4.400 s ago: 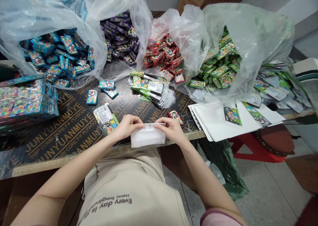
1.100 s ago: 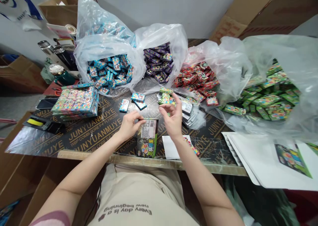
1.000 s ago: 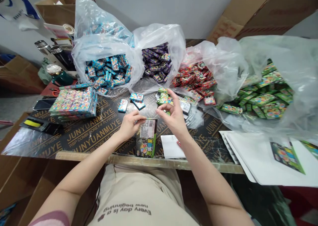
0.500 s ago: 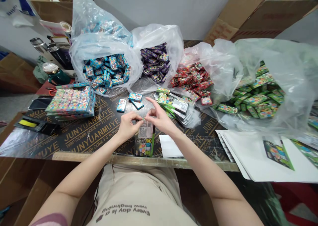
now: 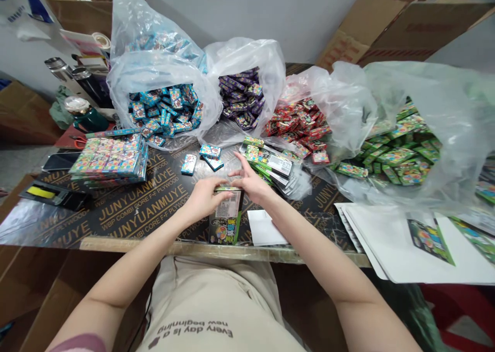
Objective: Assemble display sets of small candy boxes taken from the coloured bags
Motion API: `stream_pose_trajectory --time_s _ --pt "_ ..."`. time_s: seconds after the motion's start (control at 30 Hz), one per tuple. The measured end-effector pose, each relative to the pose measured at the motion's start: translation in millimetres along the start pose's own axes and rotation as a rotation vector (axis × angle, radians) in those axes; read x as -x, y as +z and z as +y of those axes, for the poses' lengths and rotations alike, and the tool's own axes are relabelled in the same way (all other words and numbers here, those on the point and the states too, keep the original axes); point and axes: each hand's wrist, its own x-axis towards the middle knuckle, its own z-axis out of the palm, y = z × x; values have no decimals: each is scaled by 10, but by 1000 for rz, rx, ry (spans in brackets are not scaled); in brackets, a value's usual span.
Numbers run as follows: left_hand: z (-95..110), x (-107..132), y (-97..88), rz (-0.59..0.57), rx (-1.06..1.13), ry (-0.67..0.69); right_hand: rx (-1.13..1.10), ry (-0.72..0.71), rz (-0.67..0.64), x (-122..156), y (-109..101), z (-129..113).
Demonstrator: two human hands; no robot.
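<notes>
A black-and-green printed candy box lies near the table's front edge, its grey text panel towards the top end. My left hand is closed around that top end, thumb across the panel and fingers behind. At the upper right corner, my right hand has its fingers spread, with the index finger stretched up and away; its thumb is hard to see. Beyond the hands sit small blue candy boxes, one on top of another, and a single blue box to their left. White paper lies right of the candy box.
Along the back stand clear bags of blue boxes, purple boxes, red boxes and green boxes. Flat printed cartons are piled right of centre. Wrapped packs and a black tool lie left; white sheets lie right.
Both hands pinched at the top edge of the candy box before. Now my left hand wraps over that end, while my right hand has shifted slightly right with fingers spread.
</notes>
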Motion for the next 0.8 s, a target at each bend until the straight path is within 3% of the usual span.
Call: stream_pose_trajectory --time_s 0.07,0.1,0.2,0.3,0.4,0.47,0.53,0.63,0.73,0.8 --pt "-48 -57 -143 -92 60 -72 -57 31 76 -4 -101 51" --pt "-95 -83 -228 -68 105 -113 -72 7 144 13 -152 91" --pt "-278 -111 -454 243 375 -256 -62 -94 397 117 -244 270" --pt "-417 -16 -487 440 736 -416 -174 -54 433 222 -198 458" --pt "-470 187 -330 376 915 -539 -329 -116 433 253 -137 506" --pt "-479 321 -221 275 892 -566 -322 -217 490 256 -158 433" --pt "-467 394 -167 252 720 -504 -230 -287 478 275 -204 312" --pt "-375 353 -184 298 383 -274 -41 -305 266 333 -196 148" --pt "-213 221 -226 161 252 -33 122 -279 50 390 -54 96" --pt "-121 151 -236 89 225 76 195 -301 56 417 50 115"
